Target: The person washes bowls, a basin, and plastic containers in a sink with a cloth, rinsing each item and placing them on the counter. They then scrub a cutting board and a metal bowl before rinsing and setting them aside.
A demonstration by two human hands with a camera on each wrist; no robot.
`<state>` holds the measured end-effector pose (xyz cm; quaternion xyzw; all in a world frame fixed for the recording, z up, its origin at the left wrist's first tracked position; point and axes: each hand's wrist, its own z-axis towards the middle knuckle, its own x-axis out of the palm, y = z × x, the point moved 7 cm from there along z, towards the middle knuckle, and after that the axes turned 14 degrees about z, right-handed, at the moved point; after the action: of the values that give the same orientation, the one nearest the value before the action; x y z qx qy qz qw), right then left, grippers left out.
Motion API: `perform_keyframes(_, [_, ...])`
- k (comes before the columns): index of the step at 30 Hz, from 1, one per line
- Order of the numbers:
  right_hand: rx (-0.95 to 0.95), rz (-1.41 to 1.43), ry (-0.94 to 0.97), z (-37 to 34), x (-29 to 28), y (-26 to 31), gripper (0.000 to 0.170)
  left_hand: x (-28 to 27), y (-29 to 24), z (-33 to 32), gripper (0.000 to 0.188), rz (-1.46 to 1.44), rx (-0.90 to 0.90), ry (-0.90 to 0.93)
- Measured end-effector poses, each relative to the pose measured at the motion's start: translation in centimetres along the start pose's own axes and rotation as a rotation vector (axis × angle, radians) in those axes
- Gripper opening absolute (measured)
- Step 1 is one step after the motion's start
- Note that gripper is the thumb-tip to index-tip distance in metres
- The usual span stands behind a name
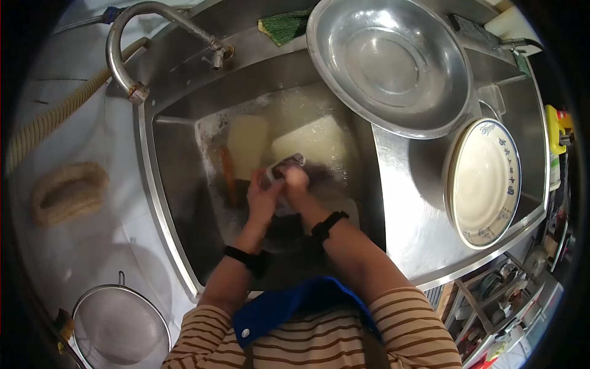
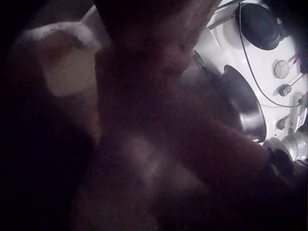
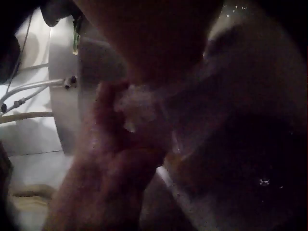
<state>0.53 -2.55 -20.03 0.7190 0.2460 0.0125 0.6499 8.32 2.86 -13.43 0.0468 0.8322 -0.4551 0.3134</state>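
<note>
Over the soapy water in the sink, both hands meet at a small clear plastic container [image 1: 286, 165] with dark and pale patches. My left hand [image 1: 264, 200] grips it from the left side, fingers along its edge. The right hand [image 1: 297, 181] is curled close against it from the right. In the right wrist view, a whitish bunched patch [image 3: 137, 107] shows between the hands, and I cannot tell whether it is cloth or foam. The left wrist view is dark, and the hands there are mostly in shadow.
Pale boards or lids [image 1: 247, 138] and an orange-brown strip [image 1: 228, 177] lie in the water. A large steel basin [image 1: 393, 117] and stacked plates [image 1: 482, 184] stand at the right. The faucet [image 1: 138, 92] arches at upper left; a strainer [image 1: 121, 326] lies lower left.
</note>
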Motion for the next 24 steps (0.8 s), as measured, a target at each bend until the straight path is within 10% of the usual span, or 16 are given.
perform_keyframes(2, [0.386,-0.178,0.082,1.3,0.0,-5.7,0.018,0.3,-1.8,-1.2,0.047,0.206,0.131,-0.013])
perform_keyframes(6, [0.274,0.016,0.133,1.5,-0.4,-6.6,0.020,1.0,-0.1,0.4,0.047,-0.012,0.196,0.042])
perform_keyframes(8, [0.162,0.194,0.265,0.4,-0.4,-3.5,0.019,0.6,0.9,1.6,0.045,-0.350,-0.179,0.118])
perform_keyframes(10, [0.050,0.382,0.391,-1.3,-0.4,0.9,0.019,0.0,0.7,2.6,0.042,-0.379,-0.163,0.113])
perform_keyframes(13, [0.125,0.531,0.300,-1.6,-1.4,4.1,0.018,-0.1,0.3,3.2,0.038,-0.286,-0.028,0.103])
perform_keyframes(16, [-0.190,0.068,-0.068,-0.2,-1.2,1.8,0.022,-1.0,-1.5,0.9,0.037,-0.055,0.102,0.066])
perform_keyframes(21, [0.642,0.842,-0.090,0.6,-1.1,-5.6,0.020,-0.1,-3.9,-2.6,0.040,0.138,0.148,0.125])
perform_keyframes(24, [0.538,0.957,0.027,-1.0,-3.2,-1.7,0.016,0.7,-1.0,0.1,0.044,-0.107,0.016,0.240])
